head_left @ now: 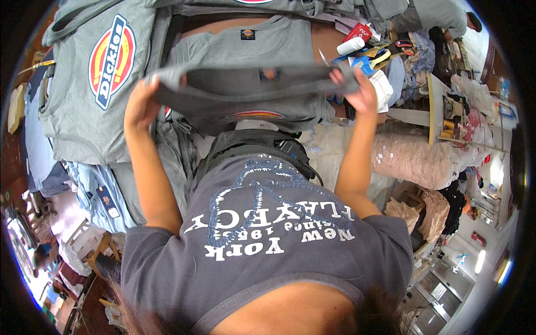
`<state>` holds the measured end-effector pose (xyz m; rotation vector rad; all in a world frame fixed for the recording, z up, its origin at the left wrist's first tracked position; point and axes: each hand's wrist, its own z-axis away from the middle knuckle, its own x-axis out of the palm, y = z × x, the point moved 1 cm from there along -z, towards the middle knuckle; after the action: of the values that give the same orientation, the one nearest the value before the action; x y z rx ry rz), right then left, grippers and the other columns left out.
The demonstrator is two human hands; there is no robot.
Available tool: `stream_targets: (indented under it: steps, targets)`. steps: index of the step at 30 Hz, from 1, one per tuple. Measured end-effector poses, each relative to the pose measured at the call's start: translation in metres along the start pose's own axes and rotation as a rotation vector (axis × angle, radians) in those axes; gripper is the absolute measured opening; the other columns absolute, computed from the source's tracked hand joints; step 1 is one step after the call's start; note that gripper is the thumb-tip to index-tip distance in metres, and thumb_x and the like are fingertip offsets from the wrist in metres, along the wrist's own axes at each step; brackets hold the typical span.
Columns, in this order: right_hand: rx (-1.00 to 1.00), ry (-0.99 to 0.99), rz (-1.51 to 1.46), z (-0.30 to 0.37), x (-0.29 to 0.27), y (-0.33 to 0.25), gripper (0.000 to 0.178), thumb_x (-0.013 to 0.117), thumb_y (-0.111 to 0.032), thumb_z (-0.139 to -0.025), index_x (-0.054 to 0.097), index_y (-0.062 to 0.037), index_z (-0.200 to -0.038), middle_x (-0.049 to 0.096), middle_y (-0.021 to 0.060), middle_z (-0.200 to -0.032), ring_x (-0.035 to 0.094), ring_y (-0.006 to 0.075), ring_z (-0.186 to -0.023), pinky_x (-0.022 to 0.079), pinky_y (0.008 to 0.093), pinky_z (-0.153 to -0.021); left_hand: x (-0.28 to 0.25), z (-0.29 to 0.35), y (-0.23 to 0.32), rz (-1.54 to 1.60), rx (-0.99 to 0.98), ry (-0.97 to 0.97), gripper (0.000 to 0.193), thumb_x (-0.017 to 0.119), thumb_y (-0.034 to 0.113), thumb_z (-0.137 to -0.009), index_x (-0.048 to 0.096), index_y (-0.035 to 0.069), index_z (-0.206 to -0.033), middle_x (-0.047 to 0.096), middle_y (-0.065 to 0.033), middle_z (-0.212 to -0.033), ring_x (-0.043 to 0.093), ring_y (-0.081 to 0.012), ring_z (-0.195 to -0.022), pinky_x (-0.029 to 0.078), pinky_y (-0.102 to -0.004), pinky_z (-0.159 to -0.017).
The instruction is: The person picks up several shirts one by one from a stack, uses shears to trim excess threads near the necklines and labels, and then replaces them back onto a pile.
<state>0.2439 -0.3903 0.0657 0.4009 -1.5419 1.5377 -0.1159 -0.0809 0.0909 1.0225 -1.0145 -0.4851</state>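
Observation:
A dark grey T-shirt (223, 84) is stretched between my two hands above the table, its neckline toward me and a small dark label inside the collar. My left hand (143, 105) grips one shoulder end of it, and my right hand (360, 94) pinches the other. Motion blurs the cloth and my fingertips somewhat. Beneath it lies a lighter grey T-shirt (218, 49), spread flat with its collar label facing up. To the left rests a pile of grey T-shirts (67, 106), the top one bearing a red, yellow and blue oval print.
Beyond my right hand are a white cylinder (350, 46), a red packet (360, 32) and a blue-and-yellow item (365, 64). Folded light blue garments (100, 195) hang at the left. A large pinkish fabric bundle (413, 159) lies right of my right arm.

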Motion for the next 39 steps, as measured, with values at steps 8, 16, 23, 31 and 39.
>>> stream_targets:
  steps: [8, 16, 23, 31, 39]
  targets:
    - [-0.145, -0.189, 0.240, 0.112, -0.012, -0.091, 0.054, 0.061, -0.039, -0.071, 0.047, 0.0026, -0.103, 0.056, 0.0208, -0.095, 0.059, 0.0296, -0.076, 0.045, 0.0356, -0.048, 0.042, 0.070, 0.054, -0.137, 0.188, -0.252, 0.047, 0.059, 0.032, -0.073, 0.055, -0.010, -0.094, 0.058, -0.0193, -0.093, 0.057, -0.0297, -0.085, 0.042, -0.0377, -0.079]
    - [0.227, 0.287, 0.097, -0.164, -0.040, -0.005, 0.031, 0.058, -0.018, -0.080, 0.053, 0.0025, -0.102, 0.058, 0.0130, -0.102, 0.056, 0.0252, -0.094, 0.043, 0.0400, -0.086, -0.040, -0.130, -0.025, -0.410, -0.132, 0.349, 0.043, 0.062, 0.023, -0.076, 0.049, -0.008, -0.104, 0.055, -0.0149, -0.104, 0.052, -0.0225, -0.095, 0.038, -0.0309, -0.086]
    - [0.488, 0.601, 1.374, -0.144, -0.007, -0.030, 0.051, 0.060, -0.048, -0.072, 0.058, -0.0029, -0.096, 0.059, 0.0128, -0.094, 0.058, 0.0183, -0.084, 0.045, 0.0325, -0.074, -0.032, -0.119, -0.008, -0.866, -0.426, 0.497, 0.050, 0.059, 0.036, -0.077, 0.053, -0.008, -0.099, 0.057, -0.0204, -0.099, 0.057, -0.0280, -0.091, 0.043, -0.0349, -0.081]
    - [-0.218, 0.304, 2.093, -0.164, -0.015, 0.014, 0.048, 0.059, -0.049, -0.069, 0.056, -0.0125, -0.100, 0.051, 0.0113, -0.110, 0.043, 0.0330, -0.105, 0.036, 0.0447, -0.085, -0.020, -0.154, -0.038, -1.918, 0.446, 0.246, 0.046, 0.052, 0.040, -0.078, 0.050, 0.005, -0.108, 0.051, -0.0134, -0.104, 0.047, -0.0317, -0.097, 0.041, -0.0408, -0.078]
    - [-0.455, 0.366, 2.025, -0.182, -0.044, 0.023, 0.027, 0.049, -0.033, -0.081, 0.058, -0.0126, -0.095, 0.061, 0.0147, -0.077, 0.058, 0.0308, -0.074, 0.044, 0.0424, -0.066, -0.030, -0.185, -0.024, -1.672, 0.202, 0.160, 0.054, 0.050, 0.048, -0.077, 0.050, -0.001, -0.101, 0.058, -0.0232, -0.087, 0.055, -0.0396, -0.083, 0.043, -0.0439, -0.069]
